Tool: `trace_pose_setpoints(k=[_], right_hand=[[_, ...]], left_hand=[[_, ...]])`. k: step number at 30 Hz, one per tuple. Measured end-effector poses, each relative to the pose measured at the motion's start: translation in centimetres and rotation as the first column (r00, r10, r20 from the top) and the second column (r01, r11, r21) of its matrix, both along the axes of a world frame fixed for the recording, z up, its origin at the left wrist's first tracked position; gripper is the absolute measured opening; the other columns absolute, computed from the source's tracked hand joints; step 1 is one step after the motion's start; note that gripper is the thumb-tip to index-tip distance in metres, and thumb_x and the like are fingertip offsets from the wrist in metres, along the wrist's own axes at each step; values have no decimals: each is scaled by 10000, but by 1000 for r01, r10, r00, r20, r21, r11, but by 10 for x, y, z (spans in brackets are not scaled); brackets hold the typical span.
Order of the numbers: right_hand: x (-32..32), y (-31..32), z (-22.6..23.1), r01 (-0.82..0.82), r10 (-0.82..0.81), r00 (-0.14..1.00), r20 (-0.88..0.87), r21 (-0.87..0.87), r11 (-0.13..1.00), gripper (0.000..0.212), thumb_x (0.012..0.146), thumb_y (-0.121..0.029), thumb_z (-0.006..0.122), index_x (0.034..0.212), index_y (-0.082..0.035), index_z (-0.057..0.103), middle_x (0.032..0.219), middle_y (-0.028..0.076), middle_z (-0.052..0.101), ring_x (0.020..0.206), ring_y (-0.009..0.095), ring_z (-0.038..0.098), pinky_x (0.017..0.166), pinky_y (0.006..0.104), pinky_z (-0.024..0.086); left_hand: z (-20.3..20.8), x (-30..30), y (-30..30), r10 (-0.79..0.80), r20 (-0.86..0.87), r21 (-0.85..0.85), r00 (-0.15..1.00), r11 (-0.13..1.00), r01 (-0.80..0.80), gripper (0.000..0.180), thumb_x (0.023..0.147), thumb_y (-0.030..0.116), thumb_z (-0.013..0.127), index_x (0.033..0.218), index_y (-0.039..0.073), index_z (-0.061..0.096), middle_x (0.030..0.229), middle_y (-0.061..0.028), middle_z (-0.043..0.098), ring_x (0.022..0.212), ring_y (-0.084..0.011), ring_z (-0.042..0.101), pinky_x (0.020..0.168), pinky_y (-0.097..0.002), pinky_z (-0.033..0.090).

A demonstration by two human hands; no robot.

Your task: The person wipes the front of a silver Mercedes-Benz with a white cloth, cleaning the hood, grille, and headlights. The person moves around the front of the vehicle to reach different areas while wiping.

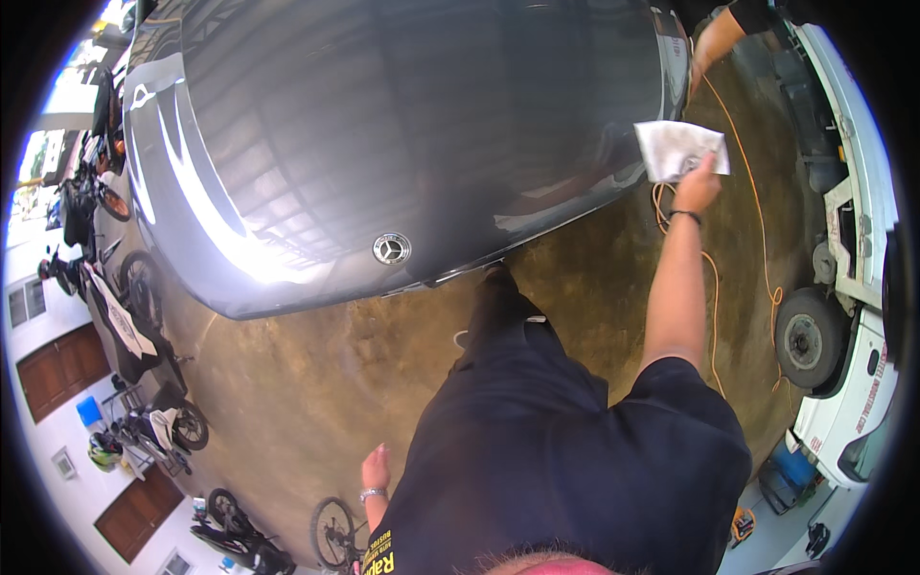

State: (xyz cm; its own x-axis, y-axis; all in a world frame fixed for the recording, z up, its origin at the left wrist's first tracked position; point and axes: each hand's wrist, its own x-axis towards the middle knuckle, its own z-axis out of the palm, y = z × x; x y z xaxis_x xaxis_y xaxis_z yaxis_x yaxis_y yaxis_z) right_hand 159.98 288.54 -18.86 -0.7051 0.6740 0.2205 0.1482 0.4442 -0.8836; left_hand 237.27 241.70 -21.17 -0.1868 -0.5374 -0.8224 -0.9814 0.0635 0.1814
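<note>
My right hand [698,188], with a dark band at its wrist, is closed on a white cloth [674,146] that bears grey smudges. It holds the cloth in the air just off the right front corner of a glossy dark grey car panel [422,125], which looks like a bonnet. A round silver emblem [391,249] sits near the panel's front edge. Low at my left side hangs my left hand [377,468], with a metal bracelet or watch at the wrist. Nothing shows in it, and its fingers are too small and blurred to read.
Another person's arm [721,40] reaches to the car's right side. An orange cord [757,196] trails over the brown floor [316,402]. At right stands a white vehicle with a bare wheel [811,337]. Motorcycles [123,321] and a bicycle [333,533] stand at left.
</note>
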Motion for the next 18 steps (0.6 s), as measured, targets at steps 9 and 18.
trace_pose_setpoints(k=[9,18], right_hand=[[33,-46,-89,-371,380,925,24,278,886,496,1053,-310,455,1412,11,572,1490,242,505,1385,416,447,1162,491,318],[300,-302,-91,-797,904,413,110,524,301,690,814,-204,674,1486,-190,521,1627,141,373,1550,407,223,1240,592,185]], left_hand=[[-22,-26,-3,49,-150,79,987,996,-38,468,1075,393,531,1293,11,691,1165,-143,761,1087,-205,712,978,-337,534],[-11,-71,-21,-239,-153,16,959,969,245,474,1085,394,515,1315,14,679,1179,-151,758,1105,-215,710,980,-324,524]])
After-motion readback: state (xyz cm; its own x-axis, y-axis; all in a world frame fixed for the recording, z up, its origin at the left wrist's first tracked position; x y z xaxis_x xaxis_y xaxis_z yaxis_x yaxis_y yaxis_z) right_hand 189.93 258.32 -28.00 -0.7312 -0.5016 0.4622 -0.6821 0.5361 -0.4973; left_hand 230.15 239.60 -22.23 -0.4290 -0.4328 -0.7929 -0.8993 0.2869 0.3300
